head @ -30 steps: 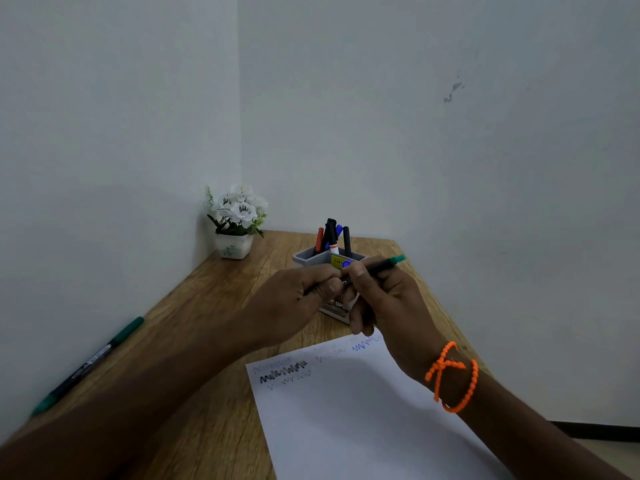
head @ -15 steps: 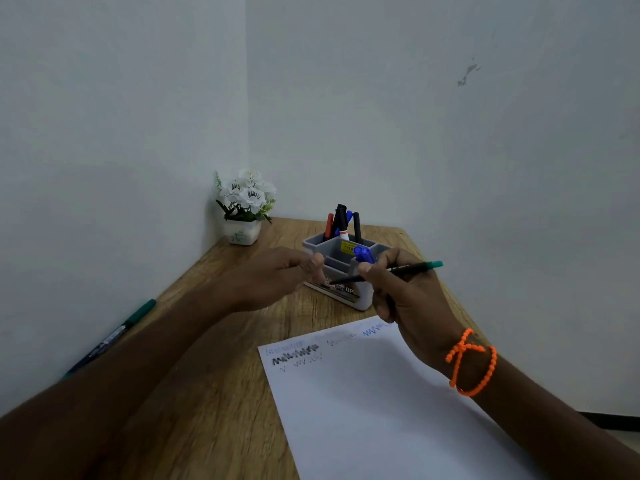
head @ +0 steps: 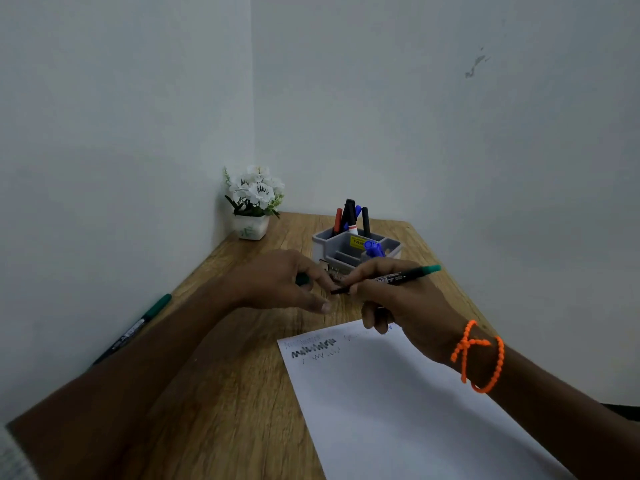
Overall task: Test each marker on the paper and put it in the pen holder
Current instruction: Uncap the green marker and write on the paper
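My right hand (head: pixel 398 299) grips a black marker with a green end (head: pixel 398 278), uncapped, its tip pointing left, above the top edge of the white paper (head: pixel 398 403). My left hand (head: pixel 287 284) holds the marker's green cap (head: pixel 302 279) in its curled fingers, just left of the tip. The paper carries several scribbles near its top. Behind my hands stands the grey pen holder (head: pixel 341 244) with several markers upright in it. Another green-capped marker (head: pixel 135 329) lies at the table's left edge by the wall.
A small white pot of white flowers (head: pixel 254 206) sits in the far corner of the wooden table (head: pixel 225 393). White walls close in on the left and behind. An orange bead bracelet (head: pixel 479 355) circles my right wrist.
My hands have pulled apart: the cap came off into my left hand, and the marker in my right hand now shows its bare tip. The view has tilted slightly.
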